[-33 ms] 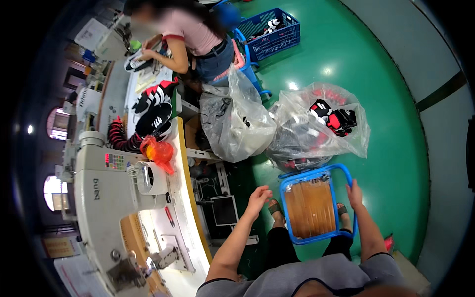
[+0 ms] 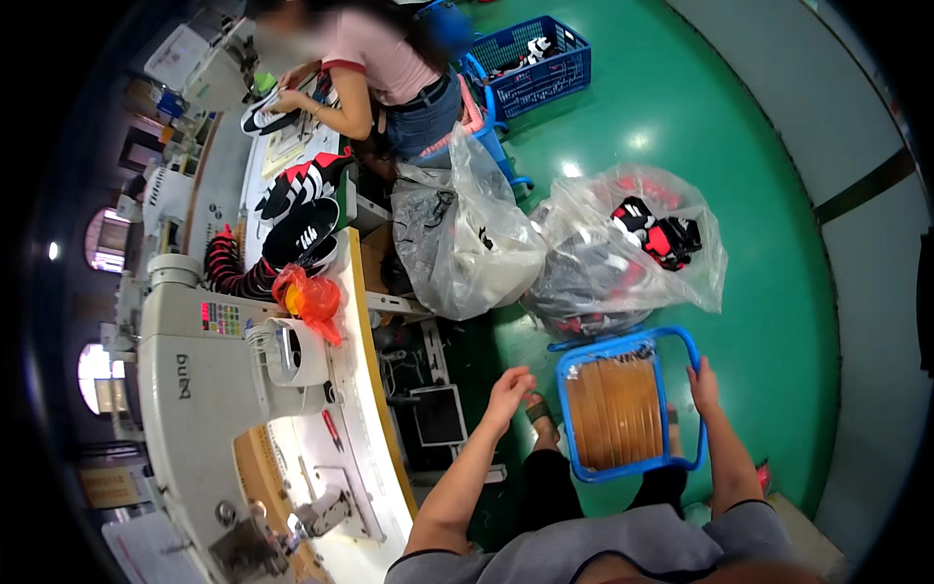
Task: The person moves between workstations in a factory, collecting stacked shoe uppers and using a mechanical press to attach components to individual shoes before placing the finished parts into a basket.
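In front of me stands a chair [image 2: 615,414] with a blue metal frame and a brown slatted wooden seat. My right hand [image 2: 702,384] is closed round the blue rail on the chair's right side. To the left of the seat, my left hand [image 2: 510,393] hangs in the air, apart from the chair, its fingers loosely bent and nothing in them. My sandalled left foot [image 2: 541,417] shows beside the seat; the chair largely hides the right one.
On my left is a sewing machine [image 2: 185,380] on a yellow-edged table [image 2: 375,409], with shoe uppers [image 2: 302,234] and an orange bag [image 2: 309,300]. Clear plastic sacks [image 2: 467,243] stand ahead. A co-worker [image 2: 389,68] sits beyond, near a blue crate [image 2: 535,73].
The chair has shifted slightly right, with my right hand still on its rail. My left hand has barely moved. The co-worker's hands and shoe have moved a little.
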{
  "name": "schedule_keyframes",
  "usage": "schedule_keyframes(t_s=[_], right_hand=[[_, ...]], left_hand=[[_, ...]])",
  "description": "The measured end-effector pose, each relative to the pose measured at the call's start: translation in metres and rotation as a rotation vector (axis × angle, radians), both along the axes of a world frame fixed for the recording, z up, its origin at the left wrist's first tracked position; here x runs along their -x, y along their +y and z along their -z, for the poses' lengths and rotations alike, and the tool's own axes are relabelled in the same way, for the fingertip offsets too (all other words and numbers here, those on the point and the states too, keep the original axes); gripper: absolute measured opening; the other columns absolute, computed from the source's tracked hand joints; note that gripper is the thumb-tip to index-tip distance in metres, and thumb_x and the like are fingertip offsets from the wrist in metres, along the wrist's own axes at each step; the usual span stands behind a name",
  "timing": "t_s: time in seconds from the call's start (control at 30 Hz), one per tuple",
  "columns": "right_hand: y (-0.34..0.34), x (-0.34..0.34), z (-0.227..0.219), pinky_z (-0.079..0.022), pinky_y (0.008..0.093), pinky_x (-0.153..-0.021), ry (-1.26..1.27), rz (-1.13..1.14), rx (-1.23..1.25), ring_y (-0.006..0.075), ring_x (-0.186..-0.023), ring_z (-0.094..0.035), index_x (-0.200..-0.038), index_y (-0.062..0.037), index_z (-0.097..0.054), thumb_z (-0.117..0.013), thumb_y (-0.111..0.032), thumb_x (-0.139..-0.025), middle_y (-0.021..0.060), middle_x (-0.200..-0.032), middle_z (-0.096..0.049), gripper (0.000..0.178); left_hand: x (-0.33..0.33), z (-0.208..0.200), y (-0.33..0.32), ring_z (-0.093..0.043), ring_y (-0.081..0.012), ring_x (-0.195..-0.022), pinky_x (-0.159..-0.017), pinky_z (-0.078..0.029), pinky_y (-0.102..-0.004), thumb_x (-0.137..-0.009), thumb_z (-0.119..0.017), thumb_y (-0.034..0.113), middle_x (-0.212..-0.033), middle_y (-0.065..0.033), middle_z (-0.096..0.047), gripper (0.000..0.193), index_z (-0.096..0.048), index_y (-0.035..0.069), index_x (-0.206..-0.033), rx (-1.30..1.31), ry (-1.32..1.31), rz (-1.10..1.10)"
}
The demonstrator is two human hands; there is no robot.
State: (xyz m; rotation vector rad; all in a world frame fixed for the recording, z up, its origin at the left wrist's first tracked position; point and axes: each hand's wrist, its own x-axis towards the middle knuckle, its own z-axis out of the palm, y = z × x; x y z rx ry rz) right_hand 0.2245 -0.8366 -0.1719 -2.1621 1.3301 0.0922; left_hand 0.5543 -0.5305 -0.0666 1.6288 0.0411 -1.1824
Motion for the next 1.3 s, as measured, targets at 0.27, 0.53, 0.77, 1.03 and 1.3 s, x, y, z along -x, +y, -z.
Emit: schedule_keyframes(t_s=[0.27,0.53,0.77,1.03,1.3], right_hand=[[-0.017,0.084,-0.012,-0.047,0.0468,-0.085,0.552,0.507,-0.010,0.0378,-0.102,-0.058,-0.119,-0.0075,-0.045,-0.060,-0.026,-0.084,0.0200,-0.108,-0.061,0.042],[0.036,0.169,0.019,-0.045,0.0505,-0.092,0.452,0.404,-0.163,0.0452,-0.103,-0.056,-0.120,0.0091,-0.044,-0.065,-0.013,-0.076,0.0287,-0.115,-0.055,0.054],[0.007,-0.040,-0.001,-0.050,0.0488,-0.069,0.186,0.206,-0.459,0.0390,-0.079,-0.062,-0.095,0.0024,-0.060,-0.061,-0.027,-0.079,0.0240,-0.088,-0.063,0.034],[-0.010,-0.696,-0.195,-0.046,0.0370,-0.090,-0.498,-0.878,-0.131,0.0250,-0.095,-0.061,-0.118,-0.0018,-0.054,-0.058,-0.027,-0.089,0.0146,-0.103,-0.063,0.039],[0.310,-1.019,-0.321,-0.044,0.0399,-0.093,-0.862,-1.558,-0.304,0.0331,-0.105,-0.055,-0.123,-0.0037,-0.049,-0.067,-0.022,-0.076,0.0202,-0.115,-0.055,0.053]], left_hand=[[-0.046,-0.024,0.169,-0.061,-0.0176,-0.094,-0.079,-0.049,-0.0292,-0.091,-0.057,0.018,-0.104,-0.0093,-0.063,0.031,-0.052,0.003,-0.118,-0.152,0.110,-0.229],[-0.134,-0.092,0.152,-0.059,-0.0169,-0.099,-0.083,-0.048,-0.0282,-0.091,-0.058,0.020,-0.108,-0.0090,-0.061,0.037,-0.048,0.003,-0.123,0.161,-0.099,-0.244],[-0.208,-0.206,0.082,-0.057,-0.0177,-0.101,-0.087,-0.045,-0.0282,-0.089,-0.061,0.019,-0.111,-0.0107,-0.059,0.041,-0.048,-0.001,-0.123,0.292,-0.705,-0.328],[-0.356,-0.228,0.066,-0.031,-0.0497,-0.124,-0.108,-0.022,-0.0494,-0.080,-0.065,0.029,-0.128,-0.0321,-0.041,0.066,-0.038,-0.006,-0.129,-0.430,-1.459,-0.455],[-0.434,-0.233,0.075,-0.007,-0.0571,-0.131,-0.107,-0.017,-0.0578,-0.074,-0.070,0.033,-0.142,-0.0366,-0.014,0.089,-0.022,-0.002,-0.140,-1.023,-1.009,-0.597]])
